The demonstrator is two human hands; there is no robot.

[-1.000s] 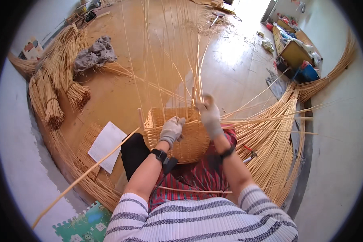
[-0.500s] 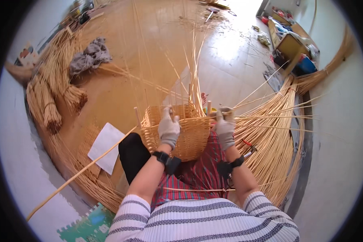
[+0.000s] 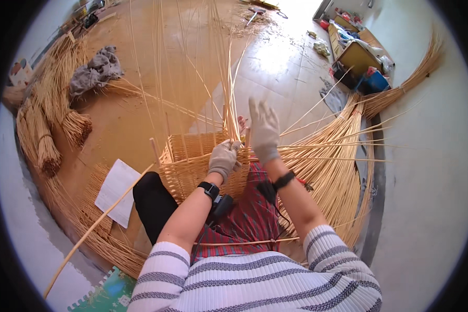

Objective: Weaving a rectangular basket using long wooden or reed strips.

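Note:
A woven, light tan basket (image 3: pixel 184 182) rests on my lap, with thin canes (image 3: pixel 230 93) rising from it and others reaching out to the right. Short thicker stakes (image 3: pixel 154 150) stand at its corners. My left hand (image 3: pixel 224 158), in a pale glove, is closed on the woven strands at the rim near the right corner. My gloved right hand (image 3: pixel 265 127) is raised just beyond that corner, fingers extended and slightly blurred, with nothing visible held in it. A long cane (image 3: pixel 96 223) slants down to the left of the basket.
Cane bundles (image 3: pixel 39 140) line the left, with a grey cloth (image 3: pixel 96 73); a large fanned bundle (image 3: pixel 333 182) spreads right. A white sheet (image 3: pixel 114 192) and green mat (image 3: pixel 109 291) lie left. A cluttered box (image 3: pixel 348 60) and blue bin (image 3: pixel 374 80) stand by the right wall.
My right hand has lifted and opened its fingers. My left hand has shifted rightward along the rim toward the corner. The whole scene sits further left in the view.

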